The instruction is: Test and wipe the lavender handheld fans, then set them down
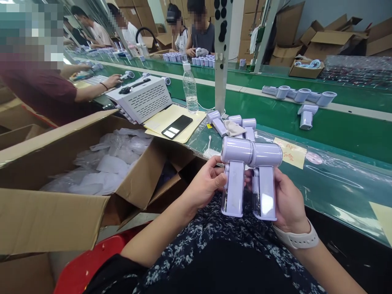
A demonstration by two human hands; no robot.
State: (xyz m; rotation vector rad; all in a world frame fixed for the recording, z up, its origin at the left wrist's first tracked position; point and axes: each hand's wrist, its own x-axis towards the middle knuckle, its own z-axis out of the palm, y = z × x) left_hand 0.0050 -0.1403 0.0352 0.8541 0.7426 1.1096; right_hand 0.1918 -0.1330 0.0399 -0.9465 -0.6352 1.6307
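Note:
Two lilac handheld devices, each a short round barrel on an upright handle, are held side by side above my lap, barrels touching. My left hand is closed on the handle of the left lilac device. Around the handle of the right lilac device my right hand is wrapped, its fingers partly hidden behind. Just beyond them, several more lilac devices lie on the bench with a pale cloth among them.
An open carton of plastic bags stands at left. A phone lies on yellow paper, near a bottle and a white vented box. Devices rest along the green conveyor. Co-workers sit across and at left.

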